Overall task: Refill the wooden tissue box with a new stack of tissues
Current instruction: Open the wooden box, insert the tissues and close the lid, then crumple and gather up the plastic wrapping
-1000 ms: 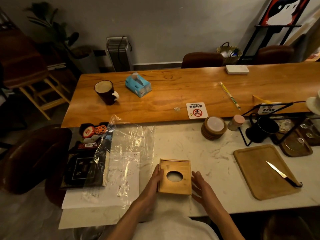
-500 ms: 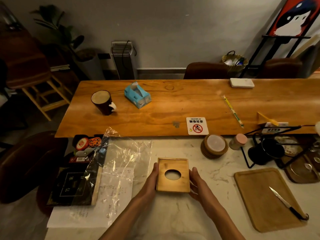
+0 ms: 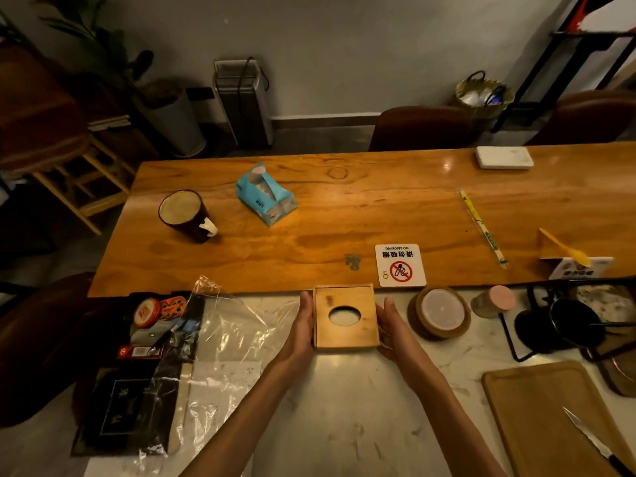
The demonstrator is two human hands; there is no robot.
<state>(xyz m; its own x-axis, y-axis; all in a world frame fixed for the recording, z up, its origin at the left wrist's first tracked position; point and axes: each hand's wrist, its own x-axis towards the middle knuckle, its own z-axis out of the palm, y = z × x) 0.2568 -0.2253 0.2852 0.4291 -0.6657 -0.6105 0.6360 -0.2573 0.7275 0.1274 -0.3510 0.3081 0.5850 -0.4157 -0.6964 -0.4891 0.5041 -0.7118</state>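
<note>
Tissue box [image 3: 345, 316] gripped between left hand [image 3: 298, 333] and right hand [image 3: 392, 330].
"NO SMOKING" sign [image 3: 400, 265] lay just beyond it on the surface [image 3: 344, 407].

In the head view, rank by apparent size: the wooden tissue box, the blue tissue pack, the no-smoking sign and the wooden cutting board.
1. Wooden cutting board, though it is nearest the camera and cut off at the frame edge.
2. Wooden tissue box, held between both hands.
3. Blue tissue pack and no-smoking sign look about alike; the pack lies farther away, so I won't rank them.
</note>
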